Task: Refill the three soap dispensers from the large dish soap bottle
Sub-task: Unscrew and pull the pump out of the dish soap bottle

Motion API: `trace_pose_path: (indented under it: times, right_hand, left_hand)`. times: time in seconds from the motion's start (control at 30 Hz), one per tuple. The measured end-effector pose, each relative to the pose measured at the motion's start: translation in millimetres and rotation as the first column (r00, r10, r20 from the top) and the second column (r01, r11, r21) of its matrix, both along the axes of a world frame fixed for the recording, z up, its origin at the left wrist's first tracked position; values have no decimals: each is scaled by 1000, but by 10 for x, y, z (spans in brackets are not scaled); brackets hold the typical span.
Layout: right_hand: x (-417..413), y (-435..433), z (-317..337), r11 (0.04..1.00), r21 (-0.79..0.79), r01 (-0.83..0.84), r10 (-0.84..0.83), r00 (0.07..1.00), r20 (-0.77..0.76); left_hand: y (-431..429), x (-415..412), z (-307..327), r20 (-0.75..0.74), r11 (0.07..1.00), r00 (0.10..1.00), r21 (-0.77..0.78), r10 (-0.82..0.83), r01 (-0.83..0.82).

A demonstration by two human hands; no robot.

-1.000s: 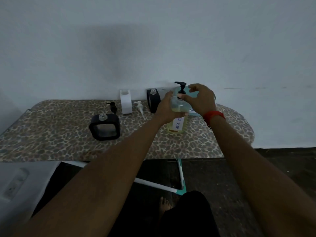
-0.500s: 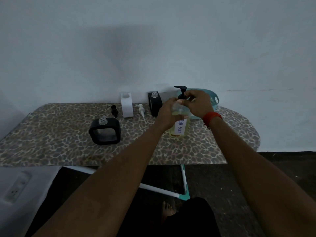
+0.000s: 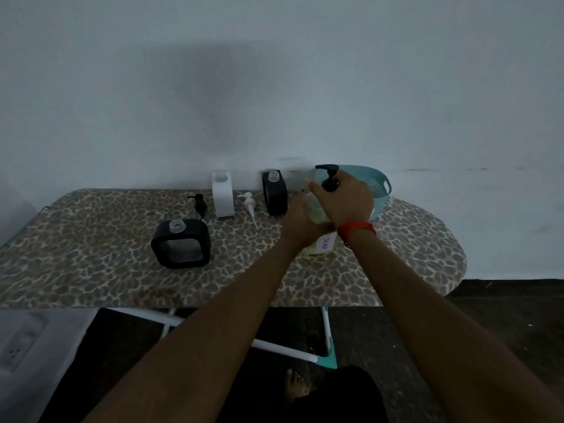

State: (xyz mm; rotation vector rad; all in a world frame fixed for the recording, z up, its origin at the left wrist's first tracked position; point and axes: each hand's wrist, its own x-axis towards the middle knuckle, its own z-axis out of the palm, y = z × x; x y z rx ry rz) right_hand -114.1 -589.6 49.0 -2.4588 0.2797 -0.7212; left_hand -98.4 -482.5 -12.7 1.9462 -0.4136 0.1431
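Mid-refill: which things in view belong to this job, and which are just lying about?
Job: soap bottle, gripped by left hand; top pump, gripped by right hand; near black dispenser; white dispenser; far black dispenser; loose black pump; loose white pump.
Lying about: teal basket; power strip.

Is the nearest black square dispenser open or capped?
Open: the black square dispenser shows a bare clear neck, no pump in it. A loose black pump lies just behind it.

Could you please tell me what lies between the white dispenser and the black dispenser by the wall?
A white pump lies loose on the board between them, as the head view shows.
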Motion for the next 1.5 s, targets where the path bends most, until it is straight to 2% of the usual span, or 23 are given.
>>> trace_pose_path:
  times: [0.1,0.2,0.37,0.47,0.57,0.63,0.77,0.83,0.9,0.97,1.17,1.33,1.43,1.5]
  right_hand:
    - [20,9,11,996,-10,-90,90,995,49]
    - [10,4,63,980,2,-197,195,973,122]
    - [-50,39,351,922,55,-383,371,915,157]
    - [-108,9,603,800,167,-577,560,817,140]
    - [-211,51,816,649,317,-691,685,713,151]
    - [-318,137,906,619,394,-680,656,723,217]
    - [-606,367,959,621,440,-649,538,761,364]
    - [-730,432,979,527,526,-667,531,742,409]
    - [-816,451,1029,382,596,-706,589,683,431]
    - [-876,486,1099,323,609,-724,637,642,426]
    - [-1006,842,1176,363,633,-683,550,706,446]
    - [-1058,1023,1199,415,646,-641,452,761,466]
    - [-1044,1056,1158,398,678,-618,415,781,468]
    - [-1029,1032,1127,382,698,-606,409,788,460]
  left_hand:
    - [112,35,-72,-60,998,998,61,36,-33]
    - [275,64,31,-91,994,994,88,-52,60]
    - [562,-74,341,-98,983,980,35,-175,179]
    - [716,-191,563,-102,963,958,-31,-268,267]
    - [822,-377,750,-56,967,967,-75,-248,244]
    - [878,-497,853,-8,977,980,-81,-199,198]
    - [1022,-658,1060,46,987,989,-71,-138,141]
    - [1099,-747,1145,46,986,988,-73,-150,153]
    - [1156,-848,1204,58,983,988,-108,-143,149]
    - [1171,-936,1219,44,977,991,-168,-125,131]
    - [1097,-1141,1285,33,902,997,-424,-71,79]
    - [1111,-1216,1213,15,887,999,-459,-46,47]
    - [1138,-1287,1185,-36,875,999,-485,-38,16]
    - [1185,-1298,1181,-54,894,996,-446,-75,43]
